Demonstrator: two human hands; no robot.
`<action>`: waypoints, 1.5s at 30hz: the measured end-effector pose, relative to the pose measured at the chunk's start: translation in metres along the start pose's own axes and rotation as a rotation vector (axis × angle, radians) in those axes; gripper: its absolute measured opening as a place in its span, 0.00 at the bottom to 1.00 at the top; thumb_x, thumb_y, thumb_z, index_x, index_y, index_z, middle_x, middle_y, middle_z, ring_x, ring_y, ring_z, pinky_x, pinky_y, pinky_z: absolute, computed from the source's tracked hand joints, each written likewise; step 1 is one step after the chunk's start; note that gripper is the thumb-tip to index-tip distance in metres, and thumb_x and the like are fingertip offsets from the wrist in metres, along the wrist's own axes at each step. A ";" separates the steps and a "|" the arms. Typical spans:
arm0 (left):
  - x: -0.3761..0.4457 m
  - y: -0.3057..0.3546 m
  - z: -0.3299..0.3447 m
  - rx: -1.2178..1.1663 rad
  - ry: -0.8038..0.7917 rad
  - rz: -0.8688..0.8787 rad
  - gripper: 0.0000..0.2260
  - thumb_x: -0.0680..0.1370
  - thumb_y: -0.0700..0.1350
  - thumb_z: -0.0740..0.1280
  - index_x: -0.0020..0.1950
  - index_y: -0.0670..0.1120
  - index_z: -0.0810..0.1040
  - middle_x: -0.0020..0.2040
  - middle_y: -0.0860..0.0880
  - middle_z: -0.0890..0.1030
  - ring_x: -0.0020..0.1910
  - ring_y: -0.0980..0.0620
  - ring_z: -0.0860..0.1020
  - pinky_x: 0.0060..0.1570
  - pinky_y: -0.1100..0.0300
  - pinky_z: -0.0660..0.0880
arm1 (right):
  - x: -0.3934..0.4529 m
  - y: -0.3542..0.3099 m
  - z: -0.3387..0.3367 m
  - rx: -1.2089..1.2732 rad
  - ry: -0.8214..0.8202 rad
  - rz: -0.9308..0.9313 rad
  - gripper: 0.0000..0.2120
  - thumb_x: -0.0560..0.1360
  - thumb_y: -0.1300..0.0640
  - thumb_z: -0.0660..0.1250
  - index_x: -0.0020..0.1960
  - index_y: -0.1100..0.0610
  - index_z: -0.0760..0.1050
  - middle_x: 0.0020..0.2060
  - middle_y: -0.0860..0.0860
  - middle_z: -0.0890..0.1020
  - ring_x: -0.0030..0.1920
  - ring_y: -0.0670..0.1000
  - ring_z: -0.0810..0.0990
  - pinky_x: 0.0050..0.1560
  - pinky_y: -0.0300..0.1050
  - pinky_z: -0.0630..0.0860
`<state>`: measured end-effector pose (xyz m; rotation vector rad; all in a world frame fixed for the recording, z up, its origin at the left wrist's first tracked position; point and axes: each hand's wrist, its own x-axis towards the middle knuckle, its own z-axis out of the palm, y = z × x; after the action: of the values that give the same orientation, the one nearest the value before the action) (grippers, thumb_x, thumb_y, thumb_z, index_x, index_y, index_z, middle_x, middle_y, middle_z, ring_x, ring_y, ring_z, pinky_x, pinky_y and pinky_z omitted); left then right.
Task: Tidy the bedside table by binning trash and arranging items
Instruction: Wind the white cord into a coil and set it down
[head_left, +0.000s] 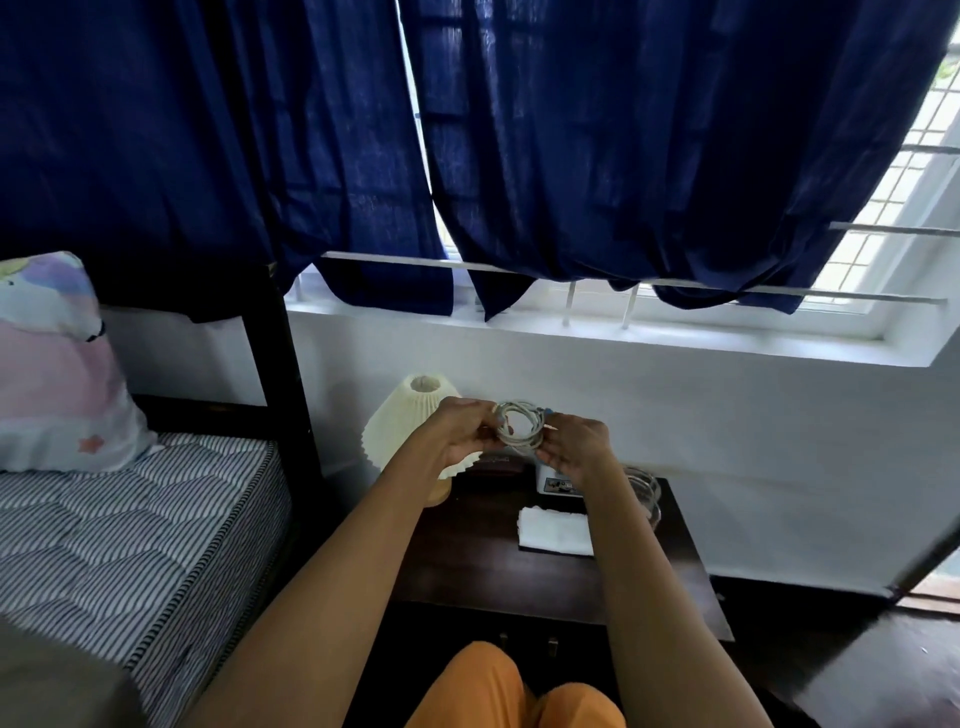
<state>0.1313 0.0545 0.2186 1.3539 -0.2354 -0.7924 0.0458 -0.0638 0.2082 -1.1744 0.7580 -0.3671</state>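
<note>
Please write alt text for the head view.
The left hand and right hand hold a coiled white cable above a dark bedside table with a pleated lamp and a folded white cloth.

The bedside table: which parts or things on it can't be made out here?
Head view only:
- Lamp base: mostly behind the left hand and forearm.
- Small labelled item: covered by the right hand, print too small.
- Glass object: half hidden by the right forearm.
- Coiled cable ends: hidden among the fingers.
</note>
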 end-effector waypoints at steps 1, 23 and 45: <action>0.001 -0.005 -0.003 -0.014 0.002 -0.006 0.10 0.73 0.26 0.61 0.52 0.33 0.76 0.46 0.38 0.78 0.40 0.45 0.78 0.40 0.53 0.82 | 0.005 0.005 0.001 -0.003 -0.011 0.015 0.13 0.79 0.63 0.59 0.60 0.67 0.74 0.50 0.64 0.81 0.46 0.59 0.81 0.49 0.49 0.78; 0.074 -0.170 -0.101 -0.218 0.431 -0.310 0.18 0.72 0.25 0.63 0.62 0.33 0.72 0.41 0.41 0.78 0.39 0.47 0.77 0.41 0.55 0.77 | 0.107 0.192 0.042 -0.289 -0.087 0.267 0.07 0.77 0.60 0.62 0.45 0.56 0.79 0.51 0.60 0.83 0.54 0.58 0.82 0.59 0.57 0.78; 0.123 -0.231 -0.137 0.018 0.797 -0.318 0.14 0.72 0.33 0.69 0.57 0.38 0.78 0.54 0.39 0.82 0.51 0.43 0.81 0.54 0.52 0.79 | 0.139 0.232 0.070 -0.699 -0.291 0.074 0.18 0.76 0.60 0.63 0.65 0.56 0.72 0.59 0.52 0.80 0.61 0.51 0.77 0.55 0.38 0.70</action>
<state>0.2151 0.0822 -0.0635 1.6406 0.6111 -0.4503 0.1649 -0.0176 -0.0401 -1.7998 0.6866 0.1551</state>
